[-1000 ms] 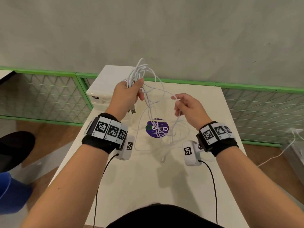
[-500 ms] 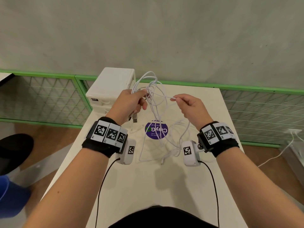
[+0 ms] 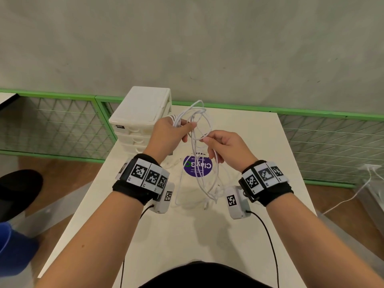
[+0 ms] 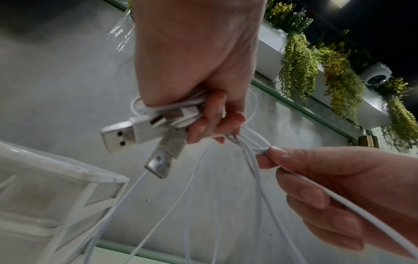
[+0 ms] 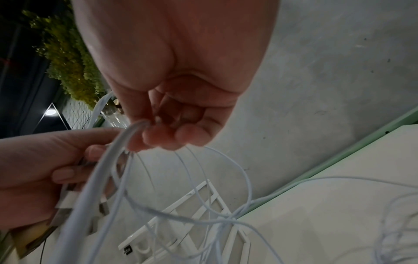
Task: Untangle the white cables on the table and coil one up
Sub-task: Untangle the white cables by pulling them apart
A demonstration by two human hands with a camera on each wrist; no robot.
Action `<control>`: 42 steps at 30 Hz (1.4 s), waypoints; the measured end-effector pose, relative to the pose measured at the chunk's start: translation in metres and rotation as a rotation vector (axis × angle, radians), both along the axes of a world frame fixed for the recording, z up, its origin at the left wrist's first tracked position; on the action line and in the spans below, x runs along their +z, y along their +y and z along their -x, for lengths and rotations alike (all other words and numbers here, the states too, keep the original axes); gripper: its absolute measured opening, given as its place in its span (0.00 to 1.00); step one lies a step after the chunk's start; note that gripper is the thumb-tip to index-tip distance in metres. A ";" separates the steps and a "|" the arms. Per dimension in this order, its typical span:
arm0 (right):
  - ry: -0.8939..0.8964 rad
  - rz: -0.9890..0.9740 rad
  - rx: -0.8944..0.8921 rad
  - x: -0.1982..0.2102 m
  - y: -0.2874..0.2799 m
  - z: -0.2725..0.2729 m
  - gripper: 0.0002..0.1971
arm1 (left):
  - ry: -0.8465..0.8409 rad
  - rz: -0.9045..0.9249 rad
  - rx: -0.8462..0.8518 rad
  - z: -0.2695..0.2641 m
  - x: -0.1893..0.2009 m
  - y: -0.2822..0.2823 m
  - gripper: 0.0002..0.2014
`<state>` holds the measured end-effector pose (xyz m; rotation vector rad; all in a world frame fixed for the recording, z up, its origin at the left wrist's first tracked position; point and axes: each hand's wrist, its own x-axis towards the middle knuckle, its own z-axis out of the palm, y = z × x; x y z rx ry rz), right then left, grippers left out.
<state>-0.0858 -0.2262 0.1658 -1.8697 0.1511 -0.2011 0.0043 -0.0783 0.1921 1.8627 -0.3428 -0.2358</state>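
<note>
Left hand (image 3: 169, 135) raised above the table (image 3: 259, 138), fingers curled around a bundle of the white cables (image 3: 197, 119); loops rise above the fist, and two USB plugs (image 4: 122, 134) project below the fingers, as seen in the left wrist view. Right hand (image 3: 227, 148) level with the left and just beside it, thumb and forefinger pinching a single strand close to the left thumb; the remaining fingers are loosely curled, with the same strand running across them and out below the palm. Between the two hands the cables hang in several long loops that cross one another and reach down to the tabletop, where their slack and a free end lie over and beside a round purple sticker (image 3: 197, 166). A white drawer unit (image 3: 141, 113) stands at the far left corner of the table, behind the left hand. A green-framed mesh partition (image 3: 332, 138) runs along the grey wall beyond the table.
</note>
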 end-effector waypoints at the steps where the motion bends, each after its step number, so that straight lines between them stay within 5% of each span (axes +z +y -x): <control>1: 0.005 0.026 0.006 -0.001 -0.001 0.001 0.10 | -0.008 -0.014 -0.003 -0.001 -0.001 0.000 0.11; 10: 0.039 0.050 0.014 -0.001 -0.011 -0.002 0.15 | -0.064 -0.192 -0.136 0.005 -0.001 -0.001 0.07; 24: -0.120 -0.335 -0.149 0.001 -0.003 -0.007 0.11 | -0.307 -0.382 -0.257 0.005 -0.002 -0.005 0.18; 32: -0.176 -0.018 -0.145 -0.001 -0.023 -0.006 0.14 | -0.270 -0.364 -0.263 0.002 -0.004 0.002 0.19; 35: -0.335 0.354 -0.201 0.005 -0.034 -0.010 0.16 | -0.276 -0.398 -0.350 0.006 -0.002 0.001 0.19; 38: -0.335 0.677 0.028 0.007 -0.035 -0.021 0.20 | -0.320 -0.447 -0.459 0.013 0.000 -0.004 0.19; 42: -0.331 0.650 0.063 0.008 -0.039 -0.025 0.09 | -0.368 -0.380 -0.404 0.010 -0.002 0.000 0.14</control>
